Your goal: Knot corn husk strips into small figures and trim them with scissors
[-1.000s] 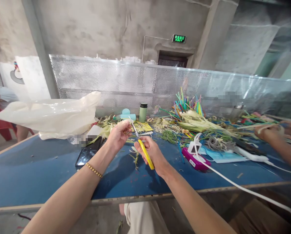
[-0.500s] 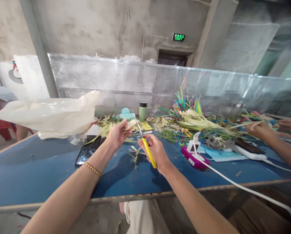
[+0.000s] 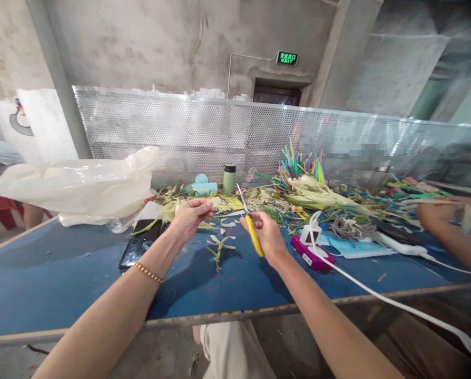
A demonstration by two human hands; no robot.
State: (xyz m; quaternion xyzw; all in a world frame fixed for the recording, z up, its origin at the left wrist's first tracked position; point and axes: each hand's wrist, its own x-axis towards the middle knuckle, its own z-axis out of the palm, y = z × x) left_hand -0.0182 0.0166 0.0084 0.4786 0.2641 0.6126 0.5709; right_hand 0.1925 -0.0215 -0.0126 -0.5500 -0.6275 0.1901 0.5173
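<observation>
My left hand (image 3: 190, 217) pinches a small pale strip of husk (image 3: 216, 202) between thumb and fingertips, above the blue table. My right hand (image 3: 267, 236) is closed round the yellow handles of a pair of scissors (image 3: 253, 235). Their metal blades point up and away from me, a short way right of the strip and apart from it. On the table between my forearms lies a small knotted piece of pale and green husk (image 3: 219, 246). Curled pale scraps lie just behind it.
A phone (image 3: 137, 247) lies beside my left forearm, with a big plastic bag (image 3: 73, 184) beyond. A green bottle (image 3: 229, 181) stands behind my hands. Husk bundles (image 3: 312, 193), a purple power strip (image 3: 312, 257) and a white cable are to the right, near a co-worker's hands (image 3: 437, 213).
The scissors have moved right and away from the strip, which they were touching or overlapping before. My left hand has shifted slightly left. The co-worker's hands have moved right.
</observation>
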